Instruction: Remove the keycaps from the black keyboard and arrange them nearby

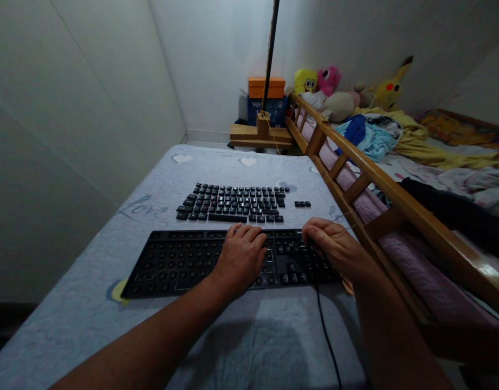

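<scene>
A black keyboard base with most keycaps removed lies on a pale blue sheet. Beyond it, the removed black keycaps are laid out in rows, with three more keycaps set apart to the right. My left hand rests on the keyboard's middle, fingers curled down on it. My right hand is over the keyboard's right end, where some keycaps remain, fingers pinched together on something I cannot make out. The keyboard's black cable runs toward me.
A wooden bed rail runs along the right, with a bed of clothes and plush toys behind it. A wooden stand with a dark pole and orange and blue boxes stand at the far end. White walls close the left.
</scene>
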Demonstrator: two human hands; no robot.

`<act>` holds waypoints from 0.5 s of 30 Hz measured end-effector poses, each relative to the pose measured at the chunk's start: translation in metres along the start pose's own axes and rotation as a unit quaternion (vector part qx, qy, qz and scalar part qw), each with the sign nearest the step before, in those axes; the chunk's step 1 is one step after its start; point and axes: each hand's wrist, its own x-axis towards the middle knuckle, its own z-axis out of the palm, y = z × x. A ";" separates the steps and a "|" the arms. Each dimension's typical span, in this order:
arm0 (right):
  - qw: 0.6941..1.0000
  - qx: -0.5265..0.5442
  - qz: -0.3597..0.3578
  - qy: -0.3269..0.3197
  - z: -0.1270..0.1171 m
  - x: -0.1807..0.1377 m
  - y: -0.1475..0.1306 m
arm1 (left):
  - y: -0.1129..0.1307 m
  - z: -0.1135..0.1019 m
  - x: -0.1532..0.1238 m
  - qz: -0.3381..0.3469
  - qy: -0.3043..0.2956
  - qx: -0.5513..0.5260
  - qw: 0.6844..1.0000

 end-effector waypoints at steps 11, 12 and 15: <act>0.988 -0.131 -0.058 0.049 0.025 -0.003 0.010 | 0.001 0.000 0.000 0.002 -0.004 0.004 1.000; 0.988 -0.134 -0.068 0.048 0.026 -0.003 0.011 | 0.000 0.000 0.000 0.002 -0.004 0.006 1.000; 0.985 -0.138 -0.096 0.038 0.027 -0.004 0.013 | 0.000 0.001 0.000 0.004 0.000 0.008 1.000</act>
